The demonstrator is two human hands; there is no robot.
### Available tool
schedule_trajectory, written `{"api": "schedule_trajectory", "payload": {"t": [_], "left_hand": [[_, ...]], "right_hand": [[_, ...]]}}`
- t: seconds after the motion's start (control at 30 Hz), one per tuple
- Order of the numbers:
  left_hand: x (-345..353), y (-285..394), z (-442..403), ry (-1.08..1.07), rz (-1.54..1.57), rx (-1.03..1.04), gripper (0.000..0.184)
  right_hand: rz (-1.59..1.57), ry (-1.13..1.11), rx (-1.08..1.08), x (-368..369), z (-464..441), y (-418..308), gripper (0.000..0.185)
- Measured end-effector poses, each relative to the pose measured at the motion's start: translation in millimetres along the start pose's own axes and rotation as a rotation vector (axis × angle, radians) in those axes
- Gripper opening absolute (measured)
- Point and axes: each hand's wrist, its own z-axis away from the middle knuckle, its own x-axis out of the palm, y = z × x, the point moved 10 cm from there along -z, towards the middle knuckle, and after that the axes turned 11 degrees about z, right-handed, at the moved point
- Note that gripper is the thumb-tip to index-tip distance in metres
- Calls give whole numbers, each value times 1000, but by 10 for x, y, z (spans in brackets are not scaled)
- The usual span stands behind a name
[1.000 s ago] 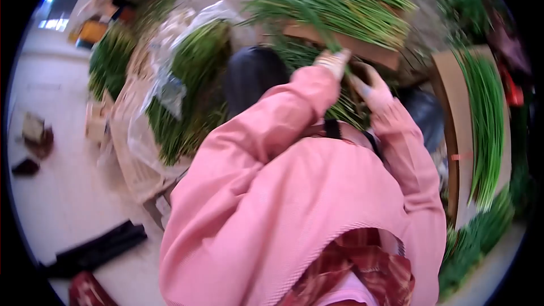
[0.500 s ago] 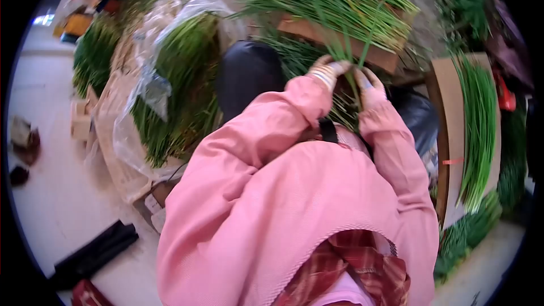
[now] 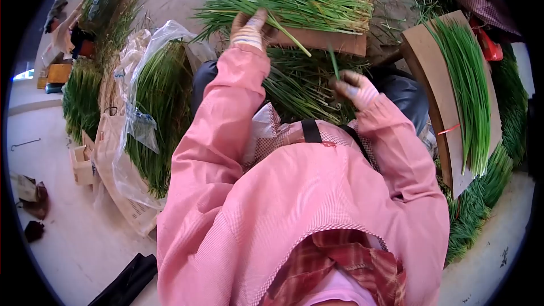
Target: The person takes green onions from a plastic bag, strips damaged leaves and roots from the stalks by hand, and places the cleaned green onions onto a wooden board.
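My left hand (image 3: pixel 249 29), in a striped glove with bare fingertips, is closed around a few green chives (image 3: pixel 292 38). Their pale ends point right, over the edge of a board. Beneath and beyond them lies a large heap of chives (image 3: pixel 317 3). Lower and to the right, my right hand (image 3: pixel 354 88) pinches a single green leaf (image 3: pixel 333 62) that sticks up from the fingers. Loose chives (image 3: pixel 300 82) lie in front of me, below both hands.
At my right, chives with a red tie (image 3: pixel 467 96) lie on a brown board (image 3: pixel 422 45). More chives are piled beyond it. On the left, a clear plastic bag (image 3: pixel 170 31) holds a tall bundle. Black cloth (image 3: pixel 127 283) lies on the floor.
My hands were together over a few stalks and are now apart. The left has moved left to the heap with the chives; the right has come down slightly with a leaf.
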Motion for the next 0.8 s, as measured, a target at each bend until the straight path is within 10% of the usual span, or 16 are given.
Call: {"api": "schedule_trajectory", "payload": {"t": [0.13, 0.23, 0.33, 0.53, 0.63, 0.8], "left_hand": [[201, 39, -83, -137, 26, -87, 17], [311, -373, 79, -283, 158, -169, 23], [357, -836, 436, -407, 309, -354, 36], [-377, -1129, 566, 20, 177, -436, 30], [-61, -794, 490, -54, 188, -363, 17], [-107, -1060, 326, -16, 166, -469, 17]], "right_hand": [[696, 188, 13, -392, 239, -27, 52], [438, 277, -230, -278, 161, -687, 44], [-197, 120, 64, 141, -111, -306, 27], [632, 101, -241, 247, -127, -623, 21], [1038, 613, -637, -265, -55, -1173, 21], [1503, 810, -488, -825, -465, -1241, 45]]}}
